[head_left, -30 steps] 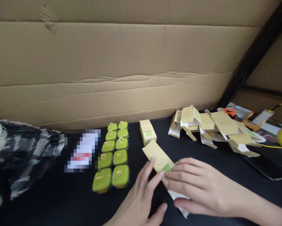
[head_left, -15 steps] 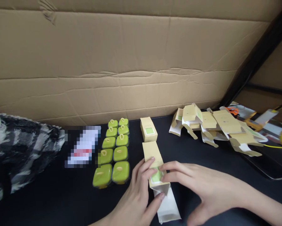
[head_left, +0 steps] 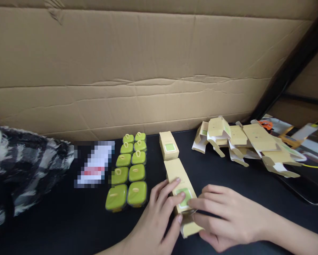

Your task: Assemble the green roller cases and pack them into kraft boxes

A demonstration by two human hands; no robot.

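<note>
A tan cardboard box (head_left: 176, 170) with a green label lies on the black table in front of me. My left hand (head_left: 159, 212) grips its left side, fingertips on the top face and thumb near the open end. At that near end, my right hand (head_left: 225, 212) pinches the end flap (head_left: 191, 228), which is bent partway up, its tan side showing. The right thumb is under the flap. Just beyond stands a closed box (head_left: 169, 146) of the same kind. What lies inside the held box is hidden.
Left of the boxes, several small containers with green lids (head_left: 137, 193) stand in two columns. Several unfolded boxes (head_left: 260, 136) are heaped at the back right. A checked cloth (head_left: 42, 166) lies at far left, and a cardboard wall (head_left: 159, 63) rises behind the table.
The right hand has moved down from the label to the end flap. The flap, flat with its white side up before, is now folded partway up. The box has shifted slightly right.
</note>
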